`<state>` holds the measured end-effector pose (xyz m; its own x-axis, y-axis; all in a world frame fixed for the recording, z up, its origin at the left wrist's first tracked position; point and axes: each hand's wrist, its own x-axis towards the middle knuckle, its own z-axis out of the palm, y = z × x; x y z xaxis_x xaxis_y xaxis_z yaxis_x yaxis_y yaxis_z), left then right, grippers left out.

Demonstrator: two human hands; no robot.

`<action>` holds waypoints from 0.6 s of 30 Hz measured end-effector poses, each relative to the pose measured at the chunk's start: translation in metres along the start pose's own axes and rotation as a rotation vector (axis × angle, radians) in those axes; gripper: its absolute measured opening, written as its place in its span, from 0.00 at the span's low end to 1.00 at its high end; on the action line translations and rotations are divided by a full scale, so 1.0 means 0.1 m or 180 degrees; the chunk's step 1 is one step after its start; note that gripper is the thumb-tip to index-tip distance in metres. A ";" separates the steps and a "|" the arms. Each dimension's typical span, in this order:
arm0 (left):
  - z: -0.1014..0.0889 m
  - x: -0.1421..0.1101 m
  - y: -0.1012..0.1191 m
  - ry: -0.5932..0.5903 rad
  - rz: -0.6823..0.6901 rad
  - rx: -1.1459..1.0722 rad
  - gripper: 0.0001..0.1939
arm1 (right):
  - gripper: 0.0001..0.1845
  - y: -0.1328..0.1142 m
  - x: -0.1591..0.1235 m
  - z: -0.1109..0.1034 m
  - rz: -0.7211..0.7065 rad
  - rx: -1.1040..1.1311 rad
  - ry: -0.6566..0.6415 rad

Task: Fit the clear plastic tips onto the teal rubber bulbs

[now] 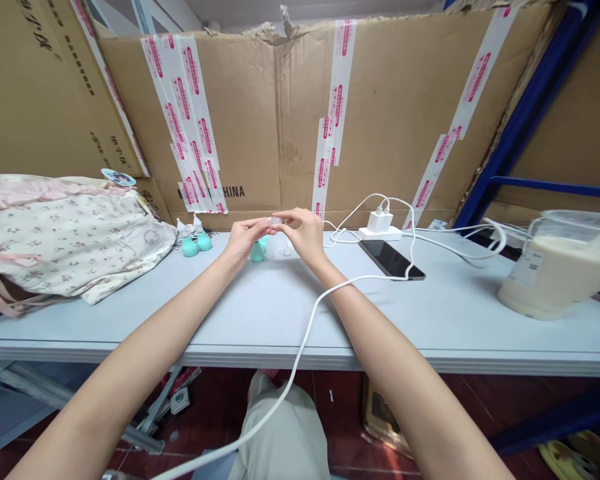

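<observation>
A small clear piece (277, 221) sits directly between the left hand (244, 239) and the right hand (306, 236), the fingers of both pinched on it; neither hand is nearer; its long axis is too small to tell; teal pieces (257, 252) lie just below on the bench (275, 313); cardboard (300, 133) stands behind.

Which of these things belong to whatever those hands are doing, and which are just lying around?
Likely the job:
small clear piece, in left hand and right hand
teal piece near the hands
teal pair, further left

Probably just lying about:
floral bag
phone
white charger
tub of pale liquid
</observation>
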<state>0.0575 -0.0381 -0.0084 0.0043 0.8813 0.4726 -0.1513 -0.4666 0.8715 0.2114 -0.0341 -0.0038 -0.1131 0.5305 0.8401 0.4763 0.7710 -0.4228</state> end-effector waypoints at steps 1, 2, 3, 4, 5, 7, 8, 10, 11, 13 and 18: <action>-0.01 0.01 0.01 -0.0015 -0.0018 0.0012 0.17 | 0.10 -0.03 -0.01 0.01 0.0063 0.0121 0.0011; -0.03 0.02 0.02 -0.0053 -0.0056 0.0014 0.17 | 0.11 -0.06 -0.01 0.02 0.0138 0.0266 0.0017; -0.05 0.04 0.03 -0.0096 -0.0107 0.0001 0.17 | 0.14 -0.10 -0.02 0.03 0.0221 0.0429 0.0023; -0.08 0.06 0.04 -0.0125 -0.0161 -0.0029 0.17 | 0.16 -0.13 -0.02 0.05 0.0313 0.0608 0.0037; -0.10 0.08 0.05 -0.0112 -0.0196 -0.0074 0.19 | 0.19 -0.15 -0.02 0.07 0.0417 0.0804 0.0068; -0.15 0.10 0.10 0.0000 -0.0157 -0.0125 0.21 | 0.22 -0.17 0.00 0.11 0.0712 0.1250 0.0156; -0.16 0.10 0.15 0.0072 -0.0065 -0.0084 0.22 | 0.22 -0.15 0.00 0.13 0.0928 0.1480 0.0160; -0.13 0.07 0.26 0.0149 0.0249 0.0202 0.22 | 0.21 -0.09 0.02 0.14 0.1486 0.1925 -0.0025; -0.09 0.03 0.31 0.0159 0.0452 0.0412 0.21 | 0.21 -0.05 0.03 0.14 0.1787 0.2146 -0.0240; 0.01 -0.07 0.41 0.0042 0.0791 0.0801 0.20 | 0.17 0.02 0.03 0.10 0.2265 0.2618 -0.0834; 0.25 -0.31 0.42 -0.0376 0.1085 0.1240 0.20 | 0.06 0.08 0.03 -0.04 0.2373 0.3437 -0.1778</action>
<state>0.0761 -0.0875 0.0170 0.1338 0.6707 0.7296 0.2149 -0.7383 0.6393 0.2184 -0.0283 -0.0035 -0.5798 0.7957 0.1751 -0.2821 0.0057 -0.9594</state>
